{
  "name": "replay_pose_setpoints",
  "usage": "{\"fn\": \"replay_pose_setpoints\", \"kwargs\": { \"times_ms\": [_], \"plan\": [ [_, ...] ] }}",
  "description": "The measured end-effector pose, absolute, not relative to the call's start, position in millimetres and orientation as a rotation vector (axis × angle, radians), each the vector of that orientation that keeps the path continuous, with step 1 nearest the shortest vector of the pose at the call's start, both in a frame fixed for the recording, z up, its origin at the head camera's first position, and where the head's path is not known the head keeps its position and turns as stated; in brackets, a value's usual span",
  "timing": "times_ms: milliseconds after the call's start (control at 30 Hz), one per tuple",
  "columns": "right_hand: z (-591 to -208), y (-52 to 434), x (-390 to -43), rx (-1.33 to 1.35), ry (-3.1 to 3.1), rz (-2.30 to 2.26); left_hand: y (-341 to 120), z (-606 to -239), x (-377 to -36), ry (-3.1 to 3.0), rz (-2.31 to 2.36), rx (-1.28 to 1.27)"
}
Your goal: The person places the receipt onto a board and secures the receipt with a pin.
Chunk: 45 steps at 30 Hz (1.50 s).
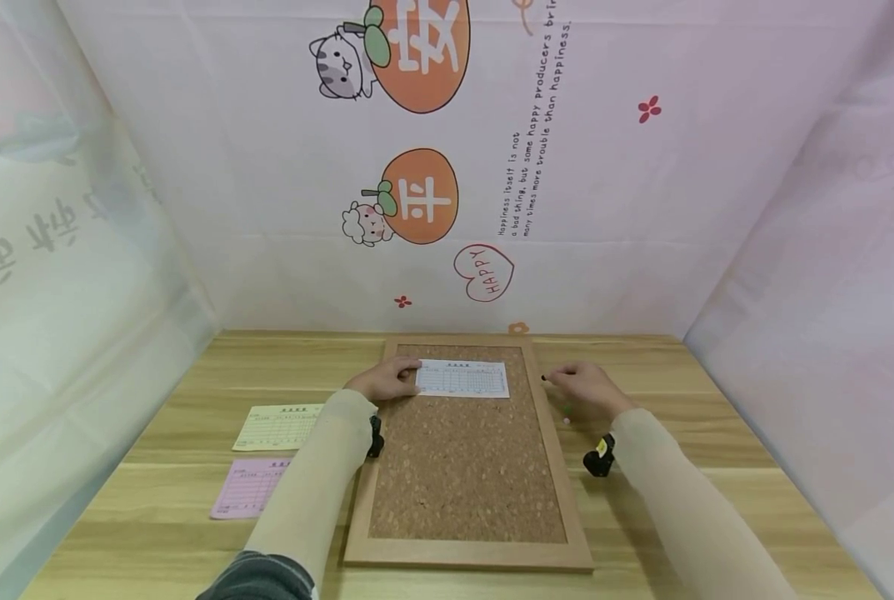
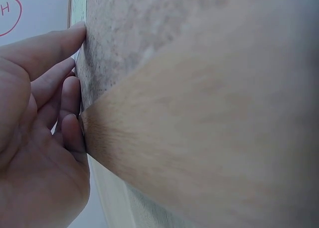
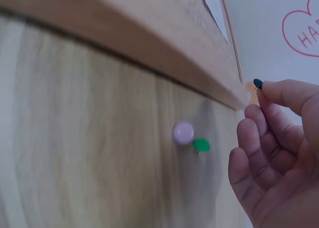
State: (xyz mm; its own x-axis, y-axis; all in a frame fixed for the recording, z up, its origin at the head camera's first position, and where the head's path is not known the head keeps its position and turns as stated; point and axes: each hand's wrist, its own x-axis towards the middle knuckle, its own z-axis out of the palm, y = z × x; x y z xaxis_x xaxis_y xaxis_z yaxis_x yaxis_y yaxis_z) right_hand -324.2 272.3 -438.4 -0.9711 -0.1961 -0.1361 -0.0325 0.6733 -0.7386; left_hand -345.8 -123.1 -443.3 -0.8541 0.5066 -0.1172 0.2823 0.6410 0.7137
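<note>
L hand [image 1: 383, 380] w/ flat fingers pins the white slip [image 1: 463, 379] at the top of the cork board [image 1: 467, 467], R hand [image 1: 586, 388] pinches a dark pushpin [image 3: 257, 83] just off the frame, so imo keep the slip flat & push the pin straight into a corner.

A small staged recording booth w/ a desk, not a lived-in room. A wooden tabletop [image 1: 716, 467] is walled on three sides by hung printed fabric [image 1: 641, 208] w/ cartoon cats, orange fruit & English slogans. A cork pinboard [image 1: 461, 475] lies mid-table; paper forms [image 1: 277, 427] sit nr its left edge.
</note>
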Motion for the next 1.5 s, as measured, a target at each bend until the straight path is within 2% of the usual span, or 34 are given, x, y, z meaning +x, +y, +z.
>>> {"fn": "replay_pose_setpoints", "kwargs": {
  "times_ms": [633, 867, 1500],
  "plan": [
    [-435.5, 206.8, -347.2, -0.268, 2.622, -1.289, -124.6, -442.0, -342.9, 2.578, 1.005, 0.731],
    [-440.6, 180.8, -359.2, -0.298, 2.73, -1.222, -123.5, -440.6, -342.7, 2.575, 1.024, 0.675],
    [-445.6, 121.4, -365.2, -0.035, 2.772, -1.191, -123.9, -443.1, -343.7, 2.574, 1.034, 0.625]
  ]
}}
